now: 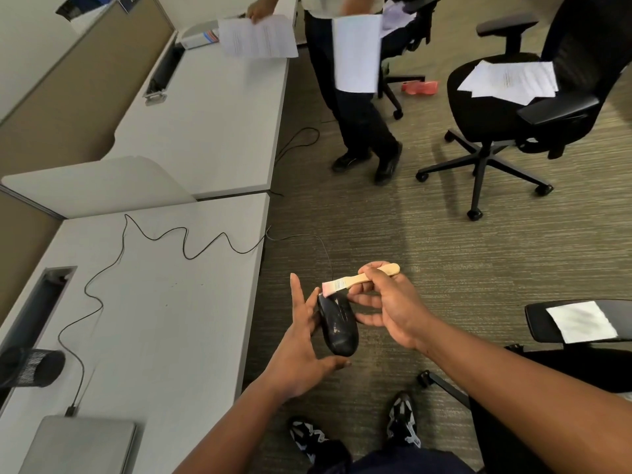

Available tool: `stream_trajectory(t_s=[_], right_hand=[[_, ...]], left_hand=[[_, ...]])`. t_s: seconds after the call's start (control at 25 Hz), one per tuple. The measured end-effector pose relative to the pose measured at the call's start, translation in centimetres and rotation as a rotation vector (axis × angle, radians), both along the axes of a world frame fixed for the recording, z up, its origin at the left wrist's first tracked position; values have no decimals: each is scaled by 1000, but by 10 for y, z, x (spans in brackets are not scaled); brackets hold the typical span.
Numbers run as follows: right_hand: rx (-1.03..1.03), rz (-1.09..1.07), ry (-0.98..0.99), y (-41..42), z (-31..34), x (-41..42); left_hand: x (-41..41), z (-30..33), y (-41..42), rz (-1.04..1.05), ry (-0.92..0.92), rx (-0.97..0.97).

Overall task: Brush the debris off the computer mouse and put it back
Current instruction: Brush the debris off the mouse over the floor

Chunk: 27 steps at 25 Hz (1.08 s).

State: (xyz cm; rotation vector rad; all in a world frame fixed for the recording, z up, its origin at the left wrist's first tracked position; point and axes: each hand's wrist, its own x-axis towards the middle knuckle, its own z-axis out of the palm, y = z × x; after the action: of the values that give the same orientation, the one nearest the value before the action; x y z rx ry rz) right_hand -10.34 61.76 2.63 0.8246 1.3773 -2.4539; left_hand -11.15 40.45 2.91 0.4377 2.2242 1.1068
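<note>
A black wired computer mouse (338,326) with pale specks on its top is held over the carpet, right of the desk. My left hand (301,340) cradles it from the left and below, fingers mostly straight and the thumb under its rear. My right hand (386,304) grips a small wooden-handled brush (359,279). The brush's pale bristles touch the front end of the mouse. The mouse's thin black cable (184,244) runs up from its nose, over the desk edge and in loops across the white desk (164,319).
A closed grey laptop (78,446) and a black mesh cup (30,367) sit on the desk's near left. A person holding papers (355,53) stands ahead. Black office chairs (506,107) with papers stand at the right; another chair's arm (578,321) is close on my right.
</note>
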Motion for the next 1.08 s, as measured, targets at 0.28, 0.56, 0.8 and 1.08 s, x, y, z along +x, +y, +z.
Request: stream_trajectory(t_s=[0.28,0.56,0.8,1.08], right_hand=[[-28,-3,-3,1,-2,4],[70,50,53,13,10,-5],[179,56,20,12,9,-12],[149,196,77,17,20,-9]], left_hand=[[1,-3,0,-32,29,0],[1,-4,0,-30,31,0],[4,-3,2,-26,27,10],[4,2,-2,19,14,5]])
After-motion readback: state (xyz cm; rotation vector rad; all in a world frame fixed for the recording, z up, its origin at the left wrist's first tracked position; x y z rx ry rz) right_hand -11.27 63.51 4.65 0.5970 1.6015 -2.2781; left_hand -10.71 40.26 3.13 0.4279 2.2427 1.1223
